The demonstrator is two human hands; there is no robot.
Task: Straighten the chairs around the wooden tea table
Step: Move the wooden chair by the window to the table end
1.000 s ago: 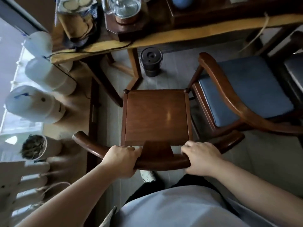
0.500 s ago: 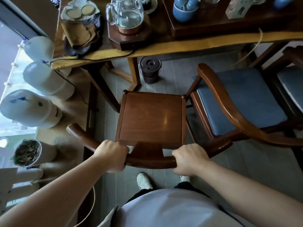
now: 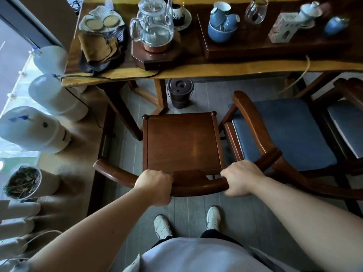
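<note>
A dark wooden chair (image 3: 181, 142) with a bare square seat stands in front of me, facing the wooden tea table (image 3: 206, 68). My left hand (image 3: 156, 186) and my right hand (image 3: 240, 178) both grip its curved back rail. To its right stands a second wooden chair (image 3: 282, 132) with a blue cushion; its armrest nearly touches the first chair's rail. A third chair (image 3: 347, 124) shows at the right edge. The first chair's seat front is close to the table edge.
A small dark bin (image 3: 179, 93) sits on the floor under the table. Three white water jugs (image 3: 33, 130) and a plant pot (image 3: 23, 183) line the left. The table carries a glass kettle (image 3: 152, 26), blue cups (image 3: 222, 22) and a cloth (image 3: 98, 48). My feet (image 3: 186, 222) stand behind the chair.
The view has tilted up and back, showing more of the table top and my feet. My hands keep their grip on the rail; the chair sits farther from my body, toward the table.
</note>
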